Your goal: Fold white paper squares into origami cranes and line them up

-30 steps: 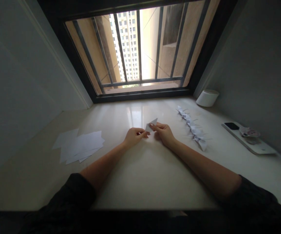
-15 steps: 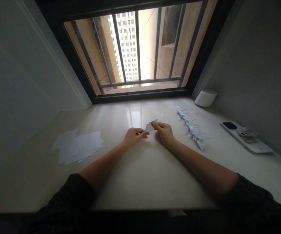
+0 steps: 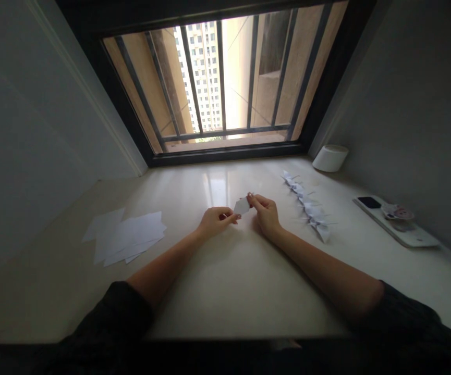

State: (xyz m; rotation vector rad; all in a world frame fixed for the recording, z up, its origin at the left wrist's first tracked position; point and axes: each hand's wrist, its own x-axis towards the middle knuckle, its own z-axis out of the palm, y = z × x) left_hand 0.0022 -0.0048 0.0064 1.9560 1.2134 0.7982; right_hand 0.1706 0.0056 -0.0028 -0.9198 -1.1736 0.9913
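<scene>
A small folded piece of white paper is held between both hands, just above the pale counter. My left hand pinches its left lower edge between thumb and fingers. At the upper right corner of the paper, my right hand has its thumb and fingertips closed on it. To the right of my right hand stands a row of several folded paper cranes. Loose sheets of white paper lie overlapping on the left.
A white phone with a round grip on its back lies at the right. Behind it, by the wall, stands a white rounded object. A dark-framed, barred window closes off the far side of the counter.
The folded paper has turned a little between my hands and now looks brighter. My right fingertips have shifted slightly right along its corner. My left hand has barely moved.
</scene>
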